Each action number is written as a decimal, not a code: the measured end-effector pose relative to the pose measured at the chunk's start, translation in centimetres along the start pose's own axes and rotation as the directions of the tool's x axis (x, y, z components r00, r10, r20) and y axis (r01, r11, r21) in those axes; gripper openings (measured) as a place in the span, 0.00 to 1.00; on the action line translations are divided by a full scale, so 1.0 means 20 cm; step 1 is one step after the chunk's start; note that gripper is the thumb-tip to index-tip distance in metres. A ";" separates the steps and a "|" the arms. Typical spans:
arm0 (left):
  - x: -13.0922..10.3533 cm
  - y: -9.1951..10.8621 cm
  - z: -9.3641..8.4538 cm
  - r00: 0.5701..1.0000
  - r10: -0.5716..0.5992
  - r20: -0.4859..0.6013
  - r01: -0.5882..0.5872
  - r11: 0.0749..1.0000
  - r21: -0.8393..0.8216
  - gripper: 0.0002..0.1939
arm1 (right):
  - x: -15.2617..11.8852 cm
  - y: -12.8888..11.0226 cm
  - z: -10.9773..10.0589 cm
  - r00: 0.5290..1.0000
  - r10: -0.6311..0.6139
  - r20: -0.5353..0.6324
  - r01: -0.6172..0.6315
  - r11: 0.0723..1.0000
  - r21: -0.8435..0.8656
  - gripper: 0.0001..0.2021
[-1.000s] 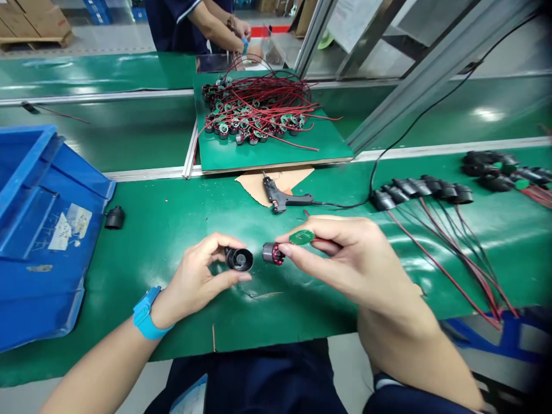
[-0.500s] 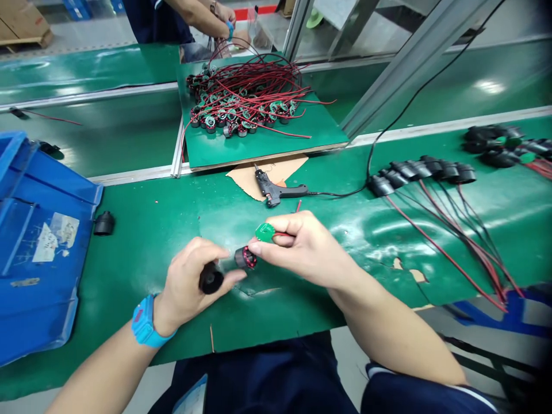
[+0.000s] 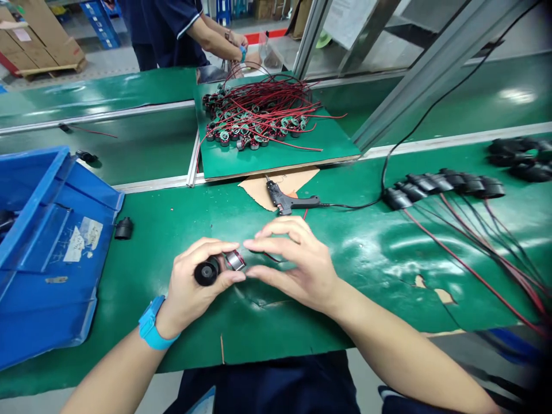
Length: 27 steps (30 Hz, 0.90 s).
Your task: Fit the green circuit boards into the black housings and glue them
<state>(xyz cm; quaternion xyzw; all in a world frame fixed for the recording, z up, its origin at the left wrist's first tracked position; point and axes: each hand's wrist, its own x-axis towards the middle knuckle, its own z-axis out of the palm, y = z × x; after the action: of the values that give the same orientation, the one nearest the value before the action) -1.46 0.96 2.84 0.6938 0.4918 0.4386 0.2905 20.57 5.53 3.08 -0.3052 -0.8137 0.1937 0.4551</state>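
My left hand is closed round a black cylindrical housing. Between the same hand's thumb and fingertips sits a small motor stator, a silver-grey ring with red at its edges. Just to the right is my right hand, its thumb and fingers apart around the stator's right end. Under its index finger a dark, thin edge shows, probably the round circuit board, mostly hidden; a short wire runs from there toward the palm. Whether the right fingertips touch the stator is unclear.
A glue gun lies on cardboard ahead. Behind it, a raised board bears many wired stators. Black housings with wires lie right; a blue bin and a loose black housing left. A co-worker stands beyond.
The stator has passed from the right fingers into the left hand's grip, beside the black housing. My right fingers have spread, and the green circuit board has turned out of sight.
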 end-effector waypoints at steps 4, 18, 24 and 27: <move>0.01 0.00 -0.02 0.998 0.024 0.066 -0.025 1.000 0.011 0.16 | -0.03 -0.01 0.00 0.987 -0.155 -0.034 0.148 0.979 -0.143 0.10; 0.00 -0.08 -0.06 0.974 0.053 0.220 -0.093 0.980 0.175 0.11 | -0.02 0.02 0.00 0.998 -0.053 -0.042 0.054 0.999 0.005 0.13; 0.01 -0.09 -0.11 0.981 -0.073 0.182 0.041 0.984 0.172 0.12 | 0.05 0.27 -0.35 0.895 0.426 0.130 -0.268 0.748 -0.608 0.07; 0.01 -0.06 -0.11 0.969 -0.150 0.196 0.137 0.988 0.075 0.14 | 0.05 0.39 -0.42 0.823 0.520 0.229 -0.241 0.684 -0.688 0.03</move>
<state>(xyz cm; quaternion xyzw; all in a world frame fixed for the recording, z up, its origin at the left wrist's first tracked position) -3.93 1.48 2.79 0.7057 0.5220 0.3290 0.3482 29.79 12.33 3.37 -0.5585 -0.8219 0.0605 0.0941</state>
